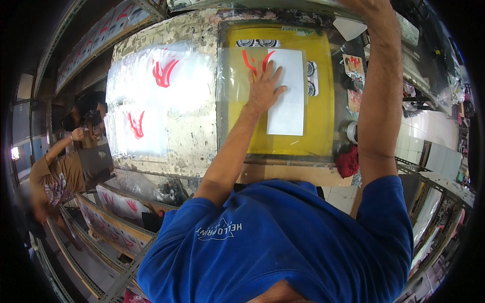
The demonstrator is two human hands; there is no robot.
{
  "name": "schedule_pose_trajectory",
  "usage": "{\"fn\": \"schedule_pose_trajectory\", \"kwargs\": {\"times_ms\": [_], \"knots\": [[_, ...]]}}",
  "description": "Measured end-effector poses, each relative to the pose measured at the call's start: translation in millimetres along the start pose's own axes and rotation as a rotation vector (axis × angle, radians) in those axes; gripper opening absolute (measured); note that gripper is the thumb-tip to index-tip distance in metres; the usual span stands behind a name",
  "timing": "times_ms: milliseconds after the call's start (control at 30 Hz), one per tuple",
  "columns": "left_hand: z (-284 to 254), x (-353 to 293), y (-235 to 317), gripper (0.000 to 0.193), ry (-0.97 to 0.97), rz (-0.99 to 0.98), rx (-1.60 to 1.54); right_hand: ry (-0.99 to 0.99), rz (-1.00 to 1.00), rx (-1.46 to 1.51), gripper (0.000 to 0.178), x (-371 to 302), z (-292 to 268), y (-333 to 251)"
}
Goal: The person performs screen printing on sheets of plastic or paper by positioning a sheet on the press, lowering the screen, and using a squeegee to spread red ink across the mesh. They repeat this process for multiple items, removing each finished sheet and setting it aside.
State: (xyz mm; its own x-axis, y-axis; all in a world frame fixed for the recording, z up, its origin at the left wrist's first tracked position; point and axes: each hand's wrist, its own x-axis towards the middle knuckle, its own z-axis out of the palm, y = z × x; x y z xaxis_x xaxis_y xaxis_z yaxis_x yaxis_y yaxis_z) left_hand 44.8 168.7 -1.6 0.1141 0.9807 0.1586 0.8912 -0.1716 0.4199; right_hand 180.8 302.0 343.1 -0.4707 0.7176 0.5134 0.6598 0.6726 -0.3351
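Head view: your open left hand point(264, 90) apparently aligns white paper point(286, 113) toward the far edge of the yellow panel point(319, 129); right hand point(359, 3): cannot tell; next move likely requires steady pressure.

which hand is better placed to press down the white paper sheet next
Likely the left hand, spread partly over the white paper sheet; the right arm stretches to the picture's top edge.

Flat white rectangular sheet point(288, 113), with clear red-streaked film point(233, 76) at its left, atop a yellow panel point(319, 129)
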Motion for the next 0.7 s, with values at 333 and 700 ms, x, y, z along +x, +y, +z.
{"fn": "schedule_pose_trajectory", "kwargs": {"times_ms": [333, 700], "knots": [[-132.4, -50.3, 51.7, 0.08, 0.931, -0.206, -1.269, 0.036, -0.166, -0.047, 0.045, -137.1, 46.7, -19.6], [-38.4, -160.2, -13.9, 0.081, 0.492, -0.372, -0.188, -0.491, 0.067, -0.062, 0.072, -249.0, 160.0, 0.2]]}}
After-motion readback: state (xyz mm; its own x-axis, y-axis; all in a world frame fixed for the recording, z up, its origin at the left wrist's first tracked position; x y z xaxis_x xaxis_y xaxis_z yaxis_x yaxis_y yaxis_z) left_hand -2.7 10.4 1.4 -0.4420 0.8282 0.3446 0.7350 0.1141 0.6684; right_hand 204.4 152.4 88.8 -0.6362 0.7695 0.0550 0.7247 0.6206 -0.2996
